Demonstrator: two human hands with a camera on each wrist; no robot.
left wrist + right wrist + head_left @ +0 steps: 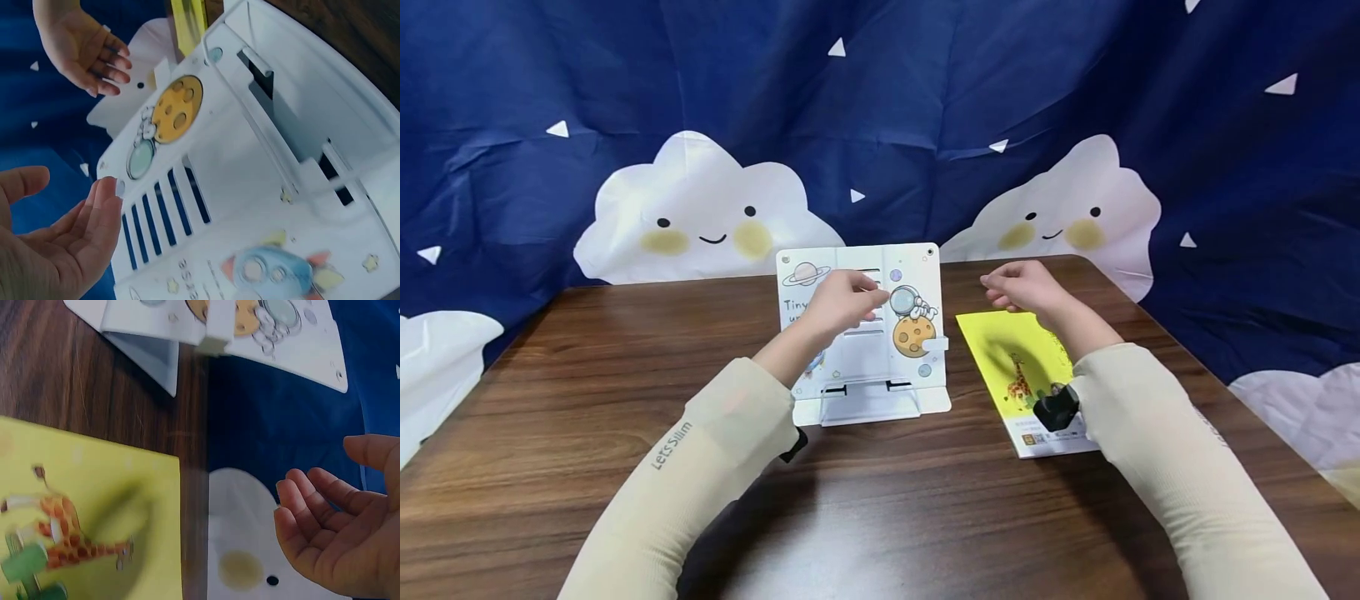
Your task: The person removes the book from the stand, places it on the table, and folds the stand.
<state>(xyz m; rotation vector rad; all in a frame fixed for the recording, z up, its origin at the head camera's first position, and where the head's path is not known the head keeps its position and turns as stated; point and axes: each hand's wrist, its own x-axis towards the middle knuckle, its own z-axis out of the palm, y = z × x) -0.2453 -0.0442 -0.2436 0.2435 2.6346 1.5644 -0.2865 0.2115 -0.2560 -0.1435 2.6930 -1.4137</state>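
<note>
A white book stand (865, 358) printed with an astronaut, an orange moon and a rocket stands upright on the table. My left hand (846, 302) hovers in front of its slotted panel, thumb and fingers apart and nothing between them. In the left wrist view the same hand (69, 244) shows its fingers loosely bent beside the stand. To the right, my right hand (1026, 292) is raised above the far end of a yellow booklet (996, 350) with a giraffe on it. The right wrist view shows that hand (344, 531) palm up and holding nothing.
A white clip (936, 343) sits on the stand's right edge, and a clear ledge (872, 407) crosses its foot. The brown wooden table (625, 400) ends at a blue curtain (895, 100) with smiling clouds.
</note>
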